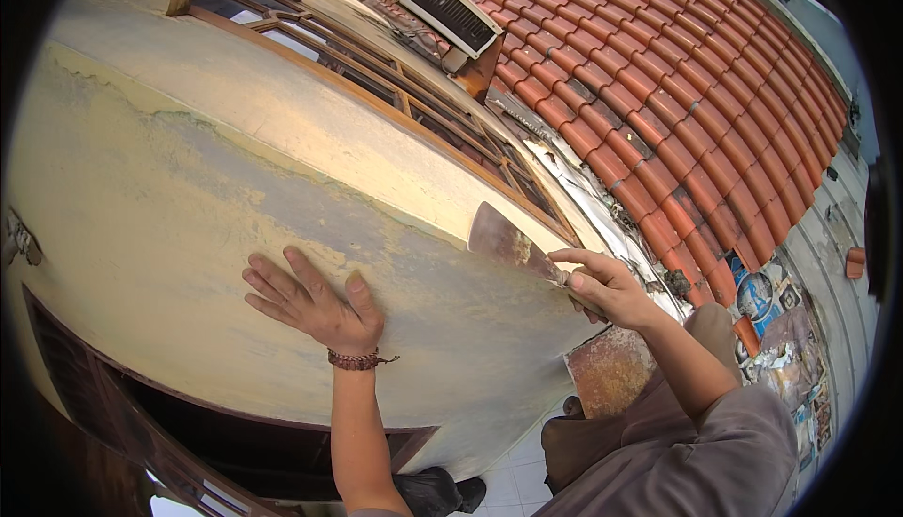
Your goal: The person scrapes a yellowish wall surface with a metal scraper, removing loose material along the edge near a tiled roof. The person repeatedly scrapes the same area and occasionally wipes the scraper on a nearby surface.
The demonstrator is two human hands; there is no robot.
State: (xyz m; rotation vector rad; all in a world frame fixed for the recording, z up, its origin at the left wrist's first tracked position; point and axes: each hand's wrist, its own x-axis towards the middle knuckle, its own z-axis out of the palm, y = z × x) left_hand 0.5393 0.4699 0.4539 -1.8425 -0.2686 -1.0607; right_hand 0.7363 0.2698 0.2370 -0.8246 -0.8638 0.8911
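One scraper (501,238) in right hand (607,286), against wall (188,169).

Pale yellow wall (188,188) streaked grey, rust-brown scraper blade (499,235), orange-red roof tiles (677,84), brown beaded bracelet (356,360)

Left hand (315,305): open, palm flat against a surface, fingers spread and extended up and to the left, thumb pointing upward. The left forearm is bare, rises near vertical from the lower edge, and carries a beaded band at the wrist. Right hand (607,286): closed in a grip, index finger extended forward on top, wrist slightly bent. The right forearm enters from the lower right; the upper arm is sleeved.
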